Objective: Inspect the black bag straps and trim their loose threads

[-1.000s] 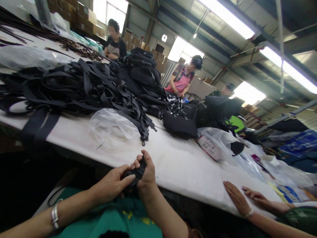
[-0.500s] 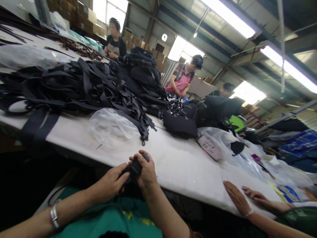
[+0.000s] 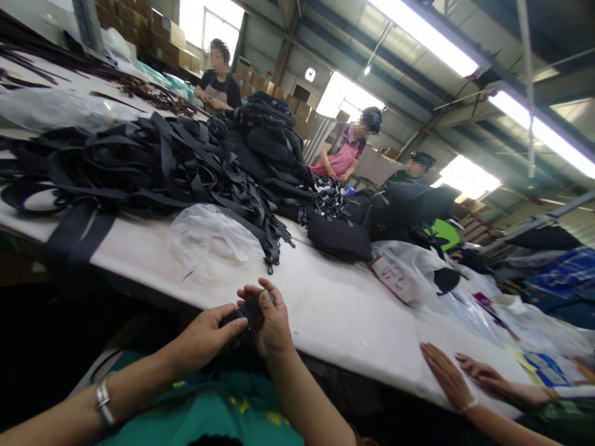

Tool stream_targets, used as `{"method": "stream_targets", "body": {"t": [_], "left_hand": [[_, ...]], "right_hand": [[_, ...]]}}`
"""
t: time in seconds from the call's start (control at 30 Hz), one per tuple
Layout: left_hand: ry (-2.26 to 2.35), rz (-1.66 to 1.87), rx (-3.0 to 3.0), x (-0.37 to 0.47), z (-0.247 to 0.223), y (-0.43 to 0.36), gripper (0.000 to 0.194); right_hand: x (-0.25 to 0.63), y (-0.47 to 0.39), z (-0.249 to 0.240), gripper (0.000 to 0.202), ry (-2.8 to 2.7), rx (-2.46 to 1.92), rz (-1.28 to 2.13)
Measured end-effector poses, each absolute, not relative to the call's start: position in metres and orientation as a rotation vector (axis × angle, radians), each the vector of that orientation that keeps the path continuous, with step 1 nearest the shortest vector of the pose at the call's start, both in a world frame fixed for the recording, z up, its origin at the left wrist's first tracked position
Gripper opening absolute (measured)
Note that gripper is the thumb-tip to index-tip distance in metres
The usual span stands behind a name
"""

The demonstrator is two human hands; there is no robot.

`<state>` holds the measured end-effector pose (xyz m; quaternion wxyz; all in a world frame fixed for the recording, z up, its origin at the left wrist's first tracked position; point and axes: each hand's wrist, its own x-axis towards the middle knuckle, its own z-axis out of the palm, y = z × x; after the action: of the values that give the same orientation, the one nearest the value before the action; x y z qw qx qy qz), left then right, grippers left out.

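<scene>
A small dark object (image 3: 251, 310), perhaps folded strap or a buckle, is between my two hands at the near table edge. My left hand (image 3: 207, 334) comes from the left with a metal bracelet on its wrist, its thumb and fingers pinching the object. Around the object's right side curls my right hand (image 3: 274, 322), palm facing up and thumb on top. Just beyond lie black straps (image 3: 186, 161) with metal hooks in a large heap, and a clear plastic bag (image 3: 209, 238) on the white table (image 3: 325, 310).
Another person's hands (image 3: 449, 375) rest on the table at right. Black bags (image 3: 339, 235) are piled mid-table, beside a plastic bag with a labelled card (image 3: 395, 282). Three people stand across the table. Brown strips (image 3: 144, 90) lie at the far left.
The fingers of my right hand have loosened a little around the dark object, and the object has tilted flatter. The person at the far left has lowered their hands.
</scene>
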<state>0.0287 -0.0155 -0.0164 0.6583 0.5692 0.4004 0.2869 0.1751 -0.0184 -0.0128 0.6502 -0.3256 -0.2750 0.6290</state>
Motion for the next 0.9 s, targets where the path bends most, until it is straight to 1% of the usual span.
{"method": "stream_targets", "body": {"t": [0.1, 0.2, 0.27, 0.4, 0.47, 0.57, 0.63, 0.73, 0.8, 0.83, 0.9], "left_hand": [[0.861, 0.635, 1.185, 0.024, -0.018, -0.016, 0.048], [0.824, 0.620, 1.163, 0.022, -0.019, -0.017, 0.050], [0.835, 0.568, 1.176, 0.024, -0.019, -0.019, 0.053], [0.823, 0.510, 1.195, 0.025, -0.021, -0.022, 0.056], [0.766, 0.539, 1.200, 0.023, -0.023, -0.022, 0.054], [0.721, 0.598, 1.205, 0.014, -0.025, -0.018, 0.051], [0.731, 0.625, 1.227, 0.003, -0.024, -0.013, 0.050], [0.805, 0.656, 1.239, -0.018, -0.020, -0.004, 0.050], [0.889, 0.671, 1.211, -0.033, -0.020, 0.001, 0.052], [0.931, 0.680, 1.185, -0.039, -0.022, 0.002, 0.054], [0.987, 0.695, 1.133, -0.047, -0.026, 0.002, 0.057]], "right_hand": [[0.182, -0.022, -0.008, 0.066, -0.584, -0.635, 1.634], [0.179, -0.022, -0.006, 0.071, -0.536, -0.645, 1.615], [0.174, -0.018, -0.005, 0.063, -0.508, -0.727, 1.504], [0.166, -0.006, -0.006, 0.036, -0.427, -0.826, 1.421], [0.163, -0.001, -0.008, 0.031, -0.372, -0.798, 1.438], [0.161, 0.005, -0.011, 0.031, -0.415, -0.788, 1.458], [0.161, 0.010, -0.012, 0.029, -0.664, -0.914, 1.387], [0.168, 0.027, -0.009, 0.028, -1.331, -1.252, 0.981], [0.171, 0.045, -0.005, 0.018, -1.636, -1.363, 0.729], [0.171, 0.054, -0.004, 0.015, -1.719, -1.387, 0.667], [0.165, 0.075, -0.004, 0.025, -1.828, -1.454, 0.577]]}}
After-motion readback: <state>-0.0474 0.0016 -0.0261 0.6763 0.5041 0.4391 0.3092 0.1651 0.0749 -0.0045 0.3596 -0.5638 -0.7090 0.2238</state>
